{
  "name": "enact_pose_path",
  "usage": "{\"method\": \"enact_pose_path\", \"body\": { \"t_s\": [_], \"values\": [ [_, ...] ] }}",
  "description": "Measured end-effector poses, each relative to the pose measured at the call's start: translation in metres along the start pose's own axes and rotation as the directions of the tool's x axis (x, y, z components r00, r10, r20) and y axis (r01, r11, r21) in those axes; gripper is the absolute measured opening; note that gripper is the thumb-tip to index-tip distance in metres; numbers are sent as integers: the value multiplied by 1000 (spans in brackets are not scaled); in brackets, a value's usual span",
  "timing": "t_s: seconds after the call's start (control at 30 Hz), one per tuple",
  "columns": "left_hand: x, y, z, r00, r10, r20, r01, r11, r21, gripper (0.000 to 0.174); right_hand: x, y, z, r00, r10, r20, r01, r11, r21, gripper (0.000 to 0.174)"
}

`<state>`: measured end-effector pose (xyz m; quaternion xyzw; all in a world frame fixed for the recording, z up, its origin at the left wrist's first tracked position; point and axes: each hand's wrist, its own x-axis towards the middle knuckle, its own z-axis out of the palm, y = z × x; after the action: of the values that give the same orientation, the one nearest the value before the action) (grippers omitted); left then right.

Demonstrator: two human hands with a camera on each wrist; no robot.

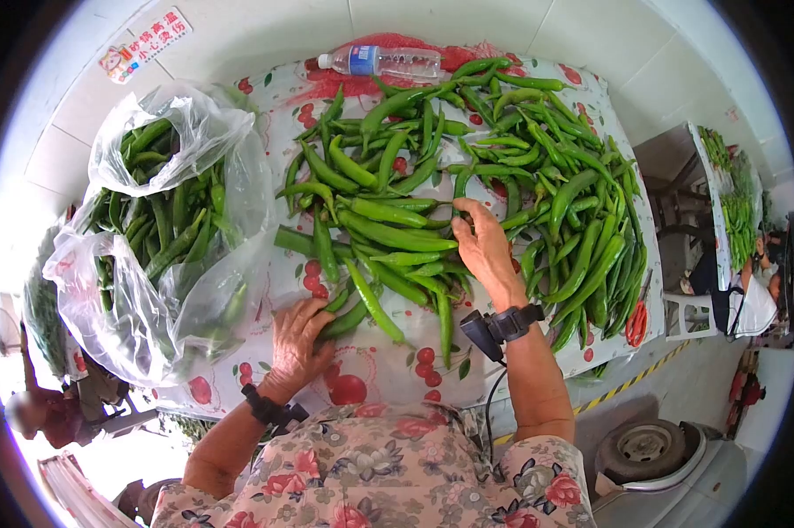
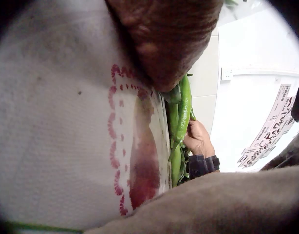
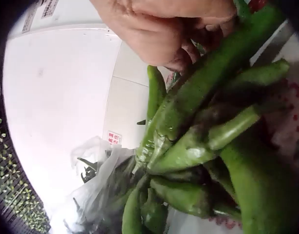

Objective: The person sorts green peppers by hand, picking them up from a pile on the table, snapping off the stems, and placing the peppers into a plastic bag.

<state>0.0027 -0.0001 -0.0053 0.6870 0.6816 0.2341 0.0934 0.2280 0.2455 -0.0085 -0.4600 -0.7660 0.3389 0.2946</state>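
Long green peppers (image 1: pixel 388 233) lie in a loose heap on a cherry-print tablecloth. At the near left of the heap, my left hand (image 1: pixel 298 345) holds the end of a dark green pepper (image 1: pixel 346 322) between fingers and thumb. In the left wrist view the underside of that hand (image 2: pixel 169 39) hides most of the grip. My right hand (image 1: pixel 488 253) is in the middle of the heap, its fingers curled and pinching a slim green pepper (image 1: pixel 460 182). The right wrist view has the curled fingers (image 3: pixel 161 39) just behind a large pepper (image 3: pixel 198 83).
An open clear plastic bag (image 1: pixel 106 286) full of peppers stands at the left. A plastic bottle (image 1: pixel 406 62) lies on red netting at the back. A larger pepper pile (image 1: pixel 582 211) covers the right side, with red-handled scissors (image 1: pixel 636 324) at the table edge.
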Motion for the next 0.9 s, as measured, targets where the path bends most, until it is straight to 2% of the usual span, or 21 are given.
{"method": "enact_pose_path", "body": {
  "t_s": [0.07, 0.17, 0.27, 0.3, 0.4, 0.5, 0.6, 0.63, 0.73, 0.77, 0.83, 0.87, 0.9],
  "values": [
    [0, 0, 0, 1000, 1, -2, -1, 1000, 6, 51, -2, 3, 2, 999, -49, -21, 49, 999, -3, 32],
    [-1, -1, 2, 1000, 9, -8, -9, 1000, 11, 52, -7, 2, 7, 987, -153, -53, 143, 976, -163, 29],
    [0, -1, 4, 1000, 10, -21, -9, 1000, 22, 51, -14, -22, -6, 998, -56, 42, 62, 985, -163, 26],
    [-1, -1, 4, 1000, 8, -25, -7, 1000, 27, 50, -19, -23, -6, 988, -157, -5, 153, 964, -216, 27],
    [1, 0, 3, 1000, 5, -27, -5, 1000, 15, 49, -32, -33, -18, 985, -172, -28, 163, 966, -200, 24],
    [2, 0, 4, 999, 17, -45, -16, 999, 32, 47, -47, -35, -31, 1000, -31, -4, 30, 990, -137, 23],
    [2, 2, 5, 998, 6, -56, -5, 1000, 11, 42, -57, -28, -46, 992, -44, -118, 33, 995, -91, 24],
    [3, 2, 4, 999, 3, -51, -3, 1000, 10, 41, -60, -29, -51, 991, 70, -111, -74, 997, -34, 24],
    [1, 0, 6, 996, 28, -79, -29, 1000, -3, 40, -67, -30, -68, 966, 210, -152, -172, 958, 227, 22],
    [1, -1, 7, 996, 29, -83, -28, 1000, 11, 40, -69, -22, -72, 954, 207, -217, -109, 914, 390, 18],
    [0, 0, 6, 998, 20, -67, -17, 999, 39, 40, -76, -19, -104, 944, 171, -283, -57, 926, 373, 16],
    [-3, 0, 5, 998, 23, -59, -20, 999, 51, 41, -78, -28, -118, 909, 209, -360, -113, 956, 271, 14],
    [-2, -1, 6, 998, 31, -63, -27, 998, 62, 41, -82, -21, -128, 883, 183, -433, -47, 951, 307, 14]
  ]
}}
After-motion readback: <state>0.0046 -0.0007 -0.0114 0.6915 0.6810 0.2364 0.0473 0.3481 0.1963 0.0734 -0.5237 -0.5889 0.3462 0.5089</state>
